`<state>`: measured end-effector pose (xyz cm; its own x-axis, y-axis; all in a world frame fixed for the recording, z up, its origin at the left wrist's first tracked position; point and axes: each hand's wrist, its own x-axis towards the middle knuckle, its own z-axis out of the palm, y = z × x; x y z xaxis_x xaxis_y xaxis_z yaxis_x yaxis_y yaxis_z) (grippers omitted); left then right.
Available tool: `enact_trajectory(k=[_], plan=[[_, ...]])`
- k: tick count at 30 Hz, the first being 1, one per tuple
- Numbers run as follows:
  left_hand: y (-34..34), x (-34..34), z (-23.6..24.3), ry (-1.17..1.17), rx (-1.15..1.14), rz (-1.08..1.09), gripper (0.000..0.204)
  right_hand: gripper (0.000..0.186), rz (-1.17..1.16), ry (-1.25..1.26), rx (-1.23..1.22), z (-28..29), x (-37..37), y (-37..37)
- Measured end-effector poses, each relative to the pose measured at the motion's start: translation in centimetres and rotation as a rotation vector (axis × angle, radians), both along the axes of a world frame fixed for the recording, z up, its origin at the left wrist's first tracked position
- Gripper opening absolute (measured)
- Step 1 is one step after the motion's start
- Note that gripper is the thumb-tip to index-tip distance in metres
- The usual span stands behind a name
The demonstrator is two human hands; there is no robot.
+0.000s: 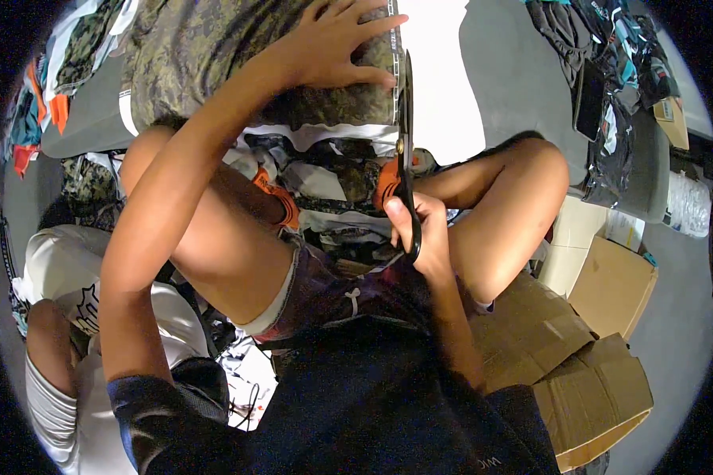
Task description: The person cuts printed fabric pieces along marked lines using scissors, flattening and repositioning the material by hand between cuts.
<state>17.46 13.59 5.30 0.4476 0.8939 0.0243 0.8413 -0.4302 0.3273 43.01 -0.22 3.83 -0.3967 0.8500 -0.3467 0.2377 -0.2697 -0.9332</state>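
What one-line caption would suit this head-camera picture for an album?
Seated person's left hand flattens camouflage fabric while right hand grips black scissors along its edge.

**Our hands, one flat and one clenched**

We stretch our left arm far forward, the left hand point(333, 43) lying palm down with its fingers spread wide and pressed flat. Our right forearm rises from the lower edge between our bent, bare knees, and the right hand point(420, 226) is curled tight, its fingers wrapped round a grip, the knuckles turned toward us
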Motion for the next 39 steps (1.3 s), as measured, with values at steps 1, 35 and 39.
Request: enact_trajectory(k=[1,35,39], plan=[[0.1,0.2,-0.1,0.040,0.004,0.019,0.094,0.038,-0.003,-0.028,-0.010,0.4,-0.2,0.4],[0.8,0.8,0.3,0.223,-0.065,0.072,0.103,0.044,-0.050,-0.167,-0.015,1.8,-1.1,1.8],[0.8,0.8,0.1,0.199,-0.055,0.076,0.103,0.044,-0.049,-0.174,0.015,1.8,-1.2,1.7]])
